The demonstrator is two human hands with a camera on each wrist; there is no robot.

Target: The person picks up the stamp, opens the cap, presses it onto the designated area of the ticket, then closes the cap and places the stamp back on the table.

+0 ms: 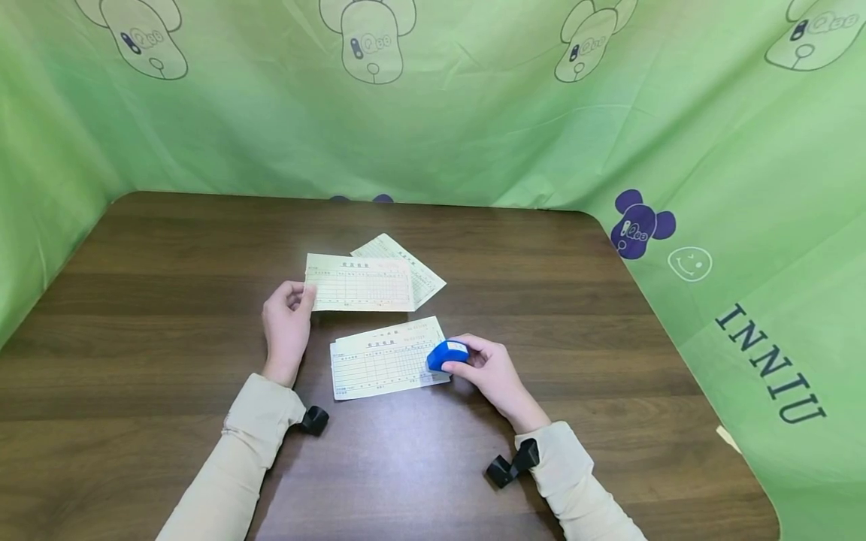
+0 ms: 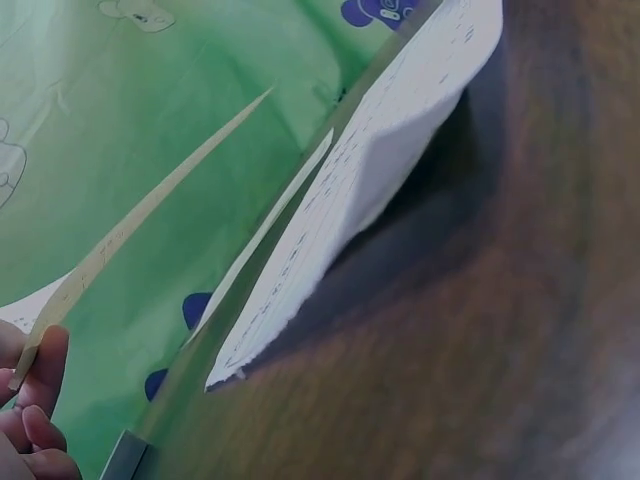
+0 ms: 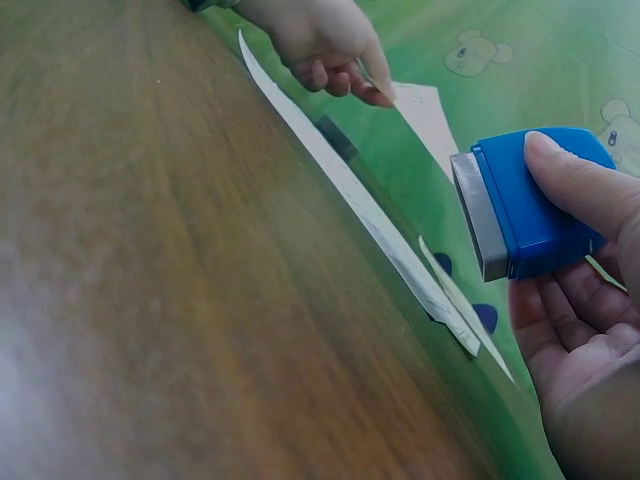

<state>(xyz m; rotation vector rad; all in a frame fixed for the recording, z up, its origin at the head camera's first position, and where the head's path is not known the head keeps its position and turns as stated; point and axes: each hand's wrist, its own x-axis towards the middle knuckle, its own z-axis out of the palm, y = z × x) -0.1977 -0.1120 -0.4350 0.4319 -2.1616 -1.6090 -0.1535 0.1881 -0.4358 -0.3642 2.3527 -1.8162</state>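
My left hand (image 1: 287, 327) pinches a printed paper slip (image 1: 361, 285) by its left edge; in the left wrist view the slip (image 2: 150, 205) is lifted and seen nearly edge-on. Partly under it in the head view lies another slip (image 1: 425, 274), turned at an angle. Nearer to me rests a small stack of printed slips (image 1: 379, 368), edges slightly fanned. My right hand (image 1: 497, 376) grips a blue stamp (image 1: 446, 353) between thumb and fingers, over the stack's right end. In the right wrist view the stamp (image 3: 550, 200) shows a grey end, apart from the paper.
A brown wooden table (image 1: 169, 338) carries the slips. Green printed cloth (image 1: 473, 135) hangs behind it and along its sides. Black wrist cameras (image 1: 313, 421) sit at both cuffs. A small pale piece (image 1: 728, 439) shows at the right table edge.
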